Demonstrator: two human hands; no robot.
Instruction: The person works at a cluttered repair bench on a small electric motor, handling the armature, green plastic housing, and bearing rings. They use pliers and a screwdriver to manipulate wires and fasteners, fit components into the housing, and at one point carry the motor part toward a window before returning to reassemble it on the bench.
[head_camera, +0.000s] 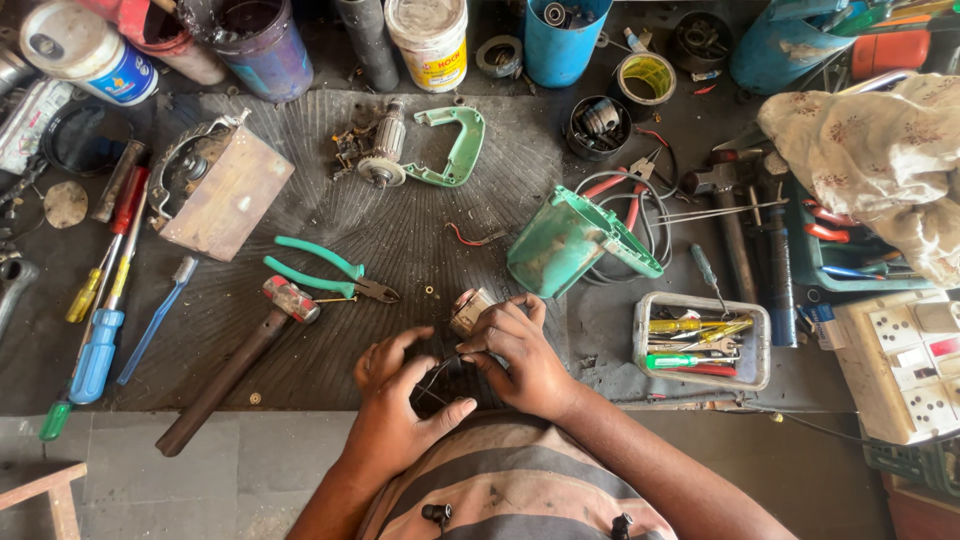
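Note:
My right hand (520, 352) grips a small round motor part (468, 308) with copper-coloured winding, held just above the dark ribbed mat (400, 240). My left hand (395, 400) pinches thin dark wires (432, 378) that run from that part. Both hands meet at the mat's near edge. A green plastic tool housing (565, 243) lies on its side just beyond my right hand. Green-handled pliers (325, 272) and a hammer (235, 365) lie to the left of my hands.
A motor armature (382, 150) and green handle piece (455, 148) lie farther back. Screwdrivers (100, 300) and a blue toothbrush (158, 318) lie at left. A clear tray of small tools (700, 345), a cloth (880, 160) and a white socket board (905, 365) are at right. Cans stand along the back.

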